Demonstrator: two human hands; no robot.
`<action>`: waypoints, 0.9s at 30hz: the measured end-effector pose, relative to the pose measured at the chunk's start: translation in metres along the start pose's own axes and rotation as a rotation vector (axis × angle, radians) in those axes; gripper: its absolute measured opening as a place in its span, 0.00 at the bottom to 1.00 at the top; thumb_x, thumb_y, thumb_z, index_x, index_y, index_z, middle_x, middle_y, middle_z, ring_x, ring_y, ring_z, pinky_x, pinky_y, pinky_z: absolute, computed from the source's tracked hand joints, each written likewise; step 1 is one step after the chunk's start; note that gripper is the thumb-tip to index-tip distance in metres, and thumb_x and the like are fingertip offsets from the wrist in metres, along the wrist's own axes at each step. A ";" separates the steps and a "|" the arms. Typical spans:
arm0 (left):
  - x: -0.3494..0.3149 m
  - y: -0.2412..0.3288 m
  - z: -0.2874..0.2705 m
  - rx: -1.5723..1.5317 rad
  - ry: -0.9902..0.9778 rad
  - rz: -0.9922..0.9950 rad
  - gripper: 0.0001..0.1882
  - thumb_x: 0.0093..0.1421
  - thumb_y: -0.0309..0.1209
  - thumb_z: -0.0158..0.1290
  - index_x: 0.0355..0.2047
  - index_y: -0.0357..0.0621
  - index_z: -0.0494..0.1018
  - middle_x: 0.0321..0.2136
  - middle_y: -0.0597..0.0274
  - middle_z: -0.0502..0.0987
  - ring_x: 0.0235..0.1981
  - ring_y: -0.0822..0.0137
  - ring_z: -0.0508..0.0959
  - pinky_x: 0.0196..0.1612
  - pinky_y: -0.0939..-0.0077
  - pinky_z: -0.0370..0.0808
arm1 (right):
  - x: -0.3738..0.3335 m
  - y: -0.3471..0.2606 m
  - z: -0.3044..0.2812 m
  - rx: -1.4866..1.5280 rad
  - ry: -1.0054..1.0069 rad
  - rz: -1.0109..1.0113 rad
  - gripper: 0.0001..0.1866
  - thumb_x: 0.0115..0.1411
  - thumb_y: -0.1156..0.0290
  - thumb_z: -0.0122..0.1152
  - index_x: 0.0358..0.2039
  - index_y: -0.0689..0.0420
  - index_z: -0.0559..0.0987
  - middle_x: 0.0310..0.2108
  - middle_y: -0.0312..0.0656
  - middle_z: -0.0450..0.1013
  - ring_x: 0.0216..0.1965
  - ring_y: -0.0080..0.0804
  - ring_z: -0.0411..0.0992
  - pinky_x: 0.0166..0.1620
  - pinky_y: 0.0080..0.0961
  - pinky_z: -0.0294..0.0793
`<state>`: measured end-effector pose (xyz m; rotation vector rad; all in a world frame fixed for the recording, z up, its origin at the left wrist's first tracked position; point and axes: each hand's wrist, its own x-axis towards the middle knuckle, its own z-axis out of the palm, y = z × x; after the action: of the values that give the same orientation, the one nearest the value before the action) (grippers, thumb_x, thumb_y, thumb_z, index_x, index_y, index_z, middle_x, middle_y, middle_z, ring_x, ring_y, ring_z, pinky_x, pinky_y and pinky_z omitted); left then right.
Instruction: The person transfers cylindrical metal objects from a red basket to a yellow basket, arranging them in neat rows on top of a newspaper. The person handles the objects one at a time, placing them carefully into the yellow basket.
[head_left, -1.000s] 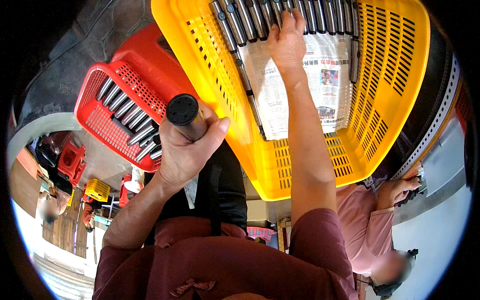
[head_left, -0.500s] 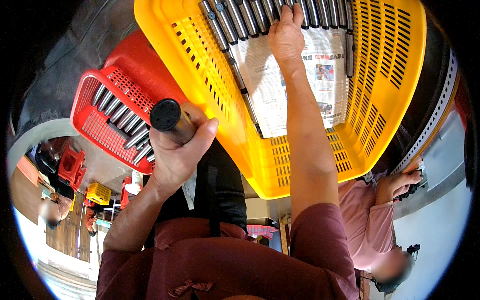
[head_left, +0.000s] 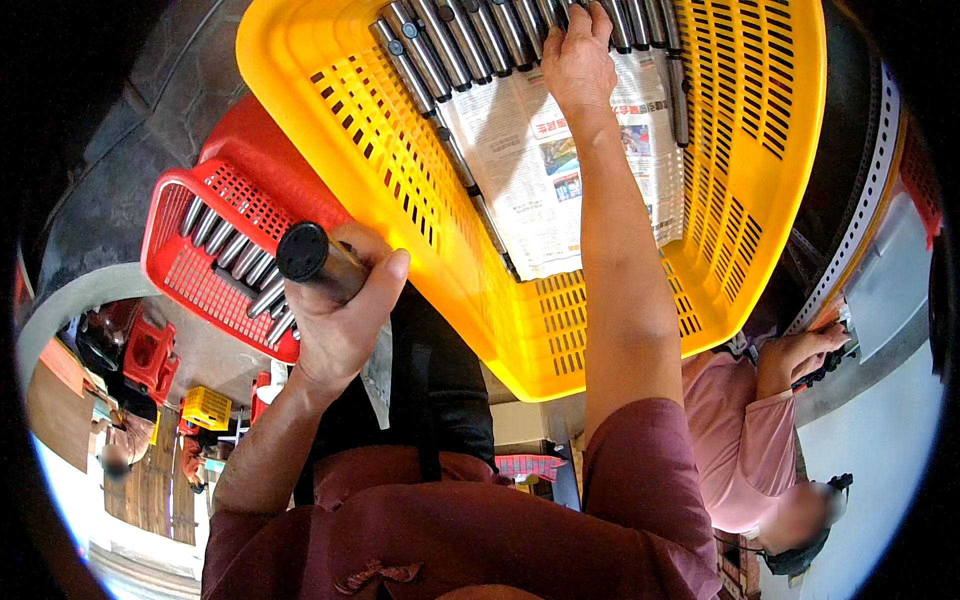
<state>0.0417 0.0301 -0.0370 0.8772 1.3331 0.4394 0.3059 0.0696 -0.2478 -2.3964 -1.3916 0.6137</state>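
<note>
My left hand is wrapped round a steel tube, whose round black end cap faces up. It is beside the left wall of a big yellow plastic basket. Inside that basket, my right hand reaches to the far end, its fingers bent down onto one of the steel tubes in a row; the fingertips are partly hidden among them. Several steel tubes with dark ends lie side by side there, and more run along both side walls. Printed newspaper lines the basket's bottom.
On my left a red basket holds several loose steel tubes. At the lower right another person in a pink shirt is at work, near a perforated metal strip. Further off at left stand red stools and a small yellow crate.
The yellow basket has shifted slightly left in the view, and so has my left hand with the tube. My right hand is still at the far row of tubes.
</note>
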 end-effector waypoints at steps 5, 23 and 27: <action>-0.001 0.006 0.003 -0.035 0.023 -0.048 0.09 0.56 0.17 0.54 0.23 0.43 0.68 0.19 0.71 0.67 0.19 0.79 0.66 0.23 0.82 0.63 | 0.009 0.008 0.007 -0.007 0.066 -0.043 0.25 0.55 0.70 0.54 0.53 0.63 0.65 0.56 0.55 0.61 0.52 0.60 0.65 0.50 0.46 0.72; -0.001 0.012 0.001 0.076 -0.014 -0.046 0.06 0.56 0.22 0.52 0.23 0.42 0.69 0.22 0.64 0.73 0.24 0.73 0.72 0.34 0.76 0.70 | 0.080 0.039 -0.008 0.263 0.202 0.040 0.27 0.50 0.76 0.60 0.51 0.70 0.65 0.45 0.64 0.71 0.49 0.59 0.70 0.53 0.42 0.68; 0.001 0.011 0.006 0.024 0.018 -0.010 0.08 0.55 0.18 0.53 0.22 0.42 0.67 0.18 0.69 0.69 0.18 0.78 0.66 0.23 0.81 0.65 | 0.076 0.041 0.003 0.171 0.274 0.080 0.19 0.50 0.75 0.61 0.42 0.70 0.71 0.37 0.65 0.73 0.43 0.61 0.72 0.47 0.46 0.71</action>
<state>0.0496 0.0360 -0.0301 0.8881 1.3611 0.4257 0.3684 0.1159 -0.2855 -2.3049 -1.0897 0.3871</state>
